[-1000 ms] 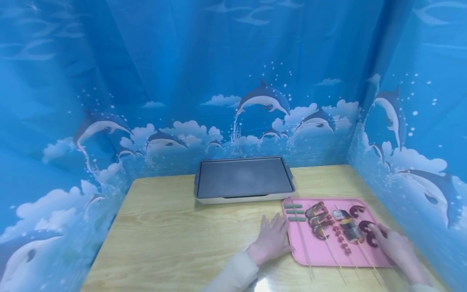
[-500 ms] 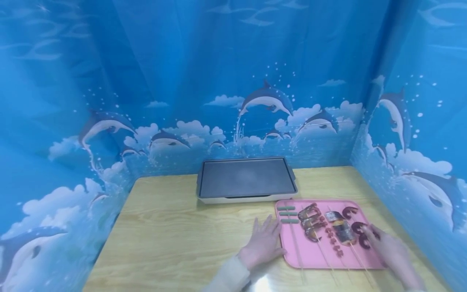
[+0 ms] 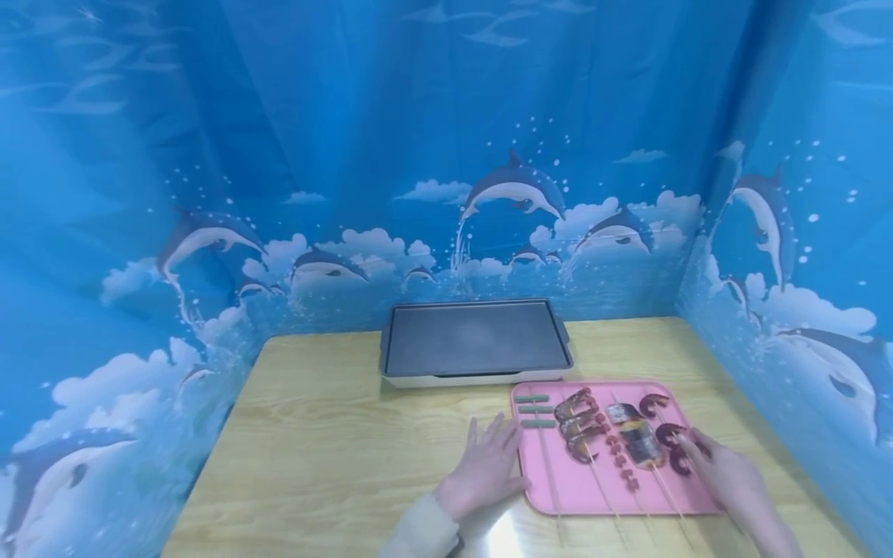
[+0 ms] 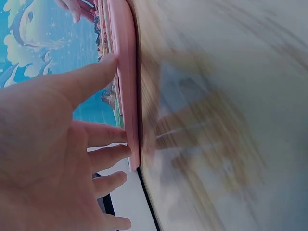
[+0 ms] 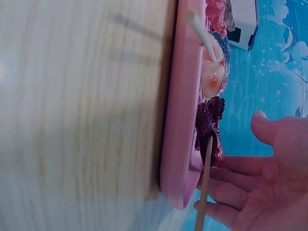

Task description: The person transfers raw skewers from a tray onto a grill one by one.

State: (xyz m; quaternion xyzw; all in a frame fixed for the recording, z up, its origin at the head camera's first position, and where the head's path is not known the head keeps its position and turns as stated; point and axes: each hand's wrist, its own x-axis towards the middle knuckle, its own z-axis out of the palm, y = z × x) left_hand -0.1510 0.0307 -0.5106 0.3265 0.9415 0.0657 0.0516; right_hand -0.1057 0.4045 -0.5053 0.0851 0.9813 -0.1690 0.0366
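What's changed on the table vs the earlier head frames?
The pink tray slid to the person's left across the table, left hand and right hand moving with it at its two sides. Nothing visibly picked up or released. The griddle stayed put; the skewers kept their order on the tray.

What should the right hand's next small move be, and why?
I'd probably ease the thumb of the right hand onto the dark skewer to form a grip: the right wrist view shows that thumb apart from it, with the fingers close beside it. The left hand appears to touch the pink tray, so it could steady that.
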